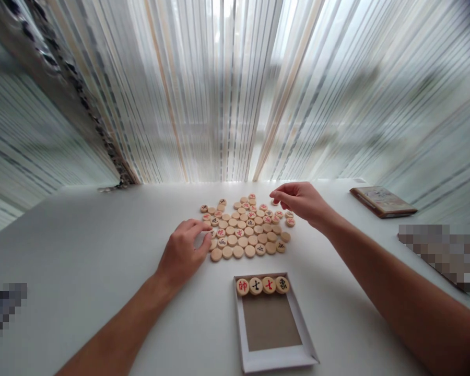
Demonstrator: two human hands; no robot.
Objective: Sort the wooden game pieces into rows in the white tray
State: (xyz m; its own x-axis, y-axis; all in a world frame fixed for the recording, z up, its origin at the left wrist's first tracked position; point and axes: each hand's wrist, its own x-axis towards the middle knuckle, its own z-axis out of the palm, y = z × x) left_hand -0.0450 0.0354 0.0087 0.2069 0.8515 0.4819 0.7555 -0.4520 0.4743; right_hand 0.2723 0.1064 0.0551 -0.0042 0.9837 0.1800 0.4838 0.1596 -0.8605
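Observation:
Many round wooden Chinese chess pieces lie in a close cluster on the white table, some blank side up, others showing red or black characters. At the cluster's left edge, my left hand rests with thumb and forefinger apart, its fingertips at the outer pieces. My right hand is at the far right of the cluster, thumb and fingers pinched on a chess piece that they partly hide. Nearer to me stands a shallow white open box with a brown bottom. Several character-up pieces form a row along its far side.
White table surrounds the pieces. A flat brown-edged object lies at the far right, with a blurred-out item nearer. Another blurred dark item is at the left edge. String curtains hang behind the table.

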